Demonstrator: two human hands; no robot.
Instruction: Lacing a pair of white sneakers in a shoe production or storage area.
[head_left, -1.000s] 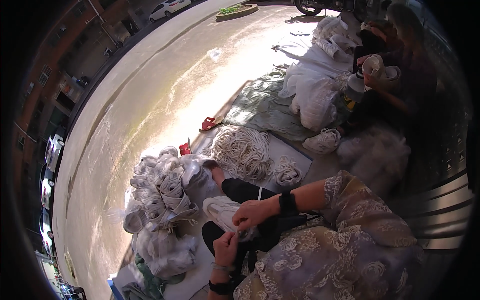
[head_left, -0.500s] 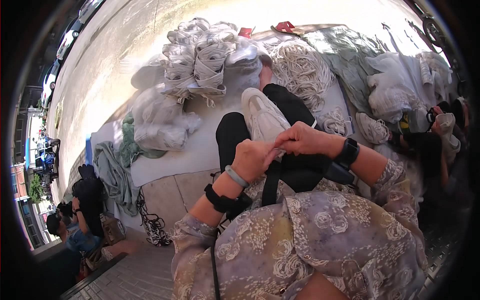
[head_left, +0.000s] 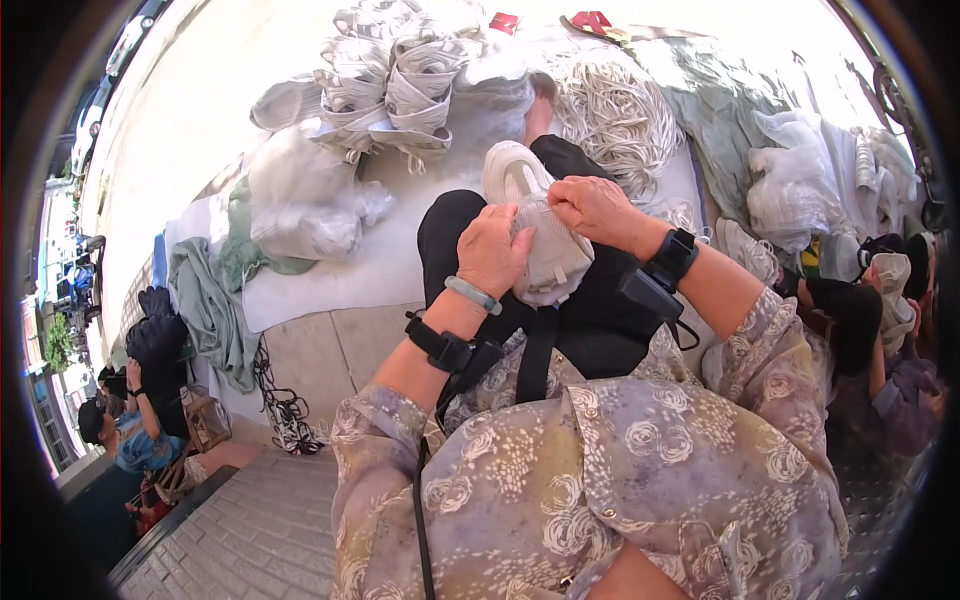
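A pale white sneaker (head_left: 556, 250) rests on my lap between my black-trousered legs, its opening toward the far end. My left hand (head_left: 490, 250) grips the left side of the sneaker, with fingertips at its upper edge and the thumb against its side. On the other side, my right hand (head_left: 600, 212) is closed, its thumb and fingers pinching the shoe near the opening. Whether a lace end is between those fingers is hidden. Both wrists carry black strapped devices.
Stacked white shoes (head_left: 400, 85) stand ahead on a white sheet (head_left: 300, 295), beside stuffed plastic bags (head_left: 305, 195). A heap of white laces (head_left: 620, 120) lies ahead right. Another white shoe (head_left: 745, 250) sits at right, near another person's arm (head_left: 880, 340). Dark cords (head_left: 285, 405) lie at left.
My hands were together over the near end of the sneaker, fingers pinched. They have parted and moved farther out, to either side of the shoe, and its near part now shows.
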